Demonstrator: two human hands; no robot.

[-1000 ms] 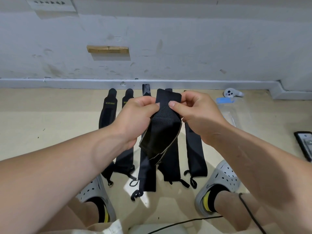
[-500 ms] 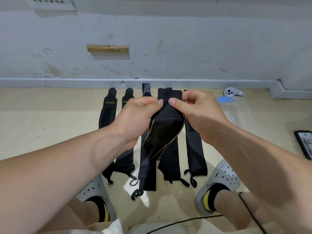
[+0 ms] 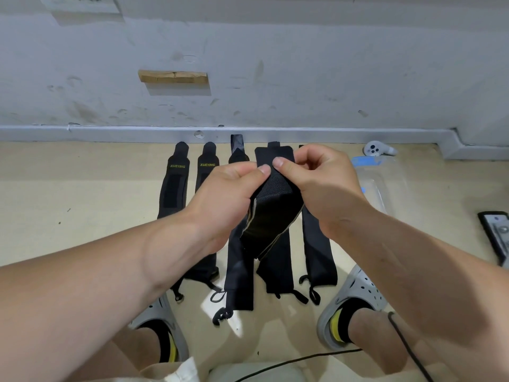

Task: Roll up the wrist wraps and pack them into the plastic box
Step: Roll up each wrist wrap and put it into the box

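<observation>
Spare wraps [image 3: 173, 188] lie flat in a row on the floor. Above them, the left hand [image 3: 225, 197] pinches the folded wrap [image 3: 272, 216] in mid-air, and the right hand [image 3: 325, 186] pinches its top edge too. The clear plastic box [image 3: 385, 183] sits just right of the row.

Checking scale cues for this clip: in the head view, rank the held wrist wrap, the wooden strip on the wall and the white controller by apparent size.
1. held wrap, largest, though it is nearest the camera, which inflates it.
2. wooden strip.
3. white controller, smallest.
</observation>
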